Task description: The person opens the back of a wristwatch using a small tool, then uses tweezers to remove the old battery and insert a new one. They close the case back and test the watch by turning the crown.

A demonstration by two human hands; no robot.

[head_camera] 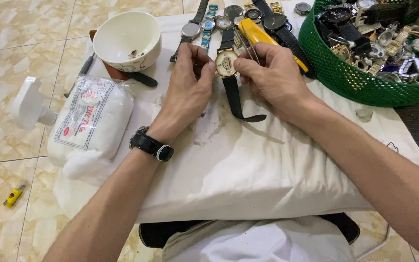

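The left hand covers the left rim of the gold watch, and the fingers of the right hand hide its right rim. The dial's markings are too small to read. The yellow-handled tool disappears behind the right hand. The green basket is cut off by the top and right edges; the pieces heaped inside blur together. What lies in the white bowl is too small to tell.
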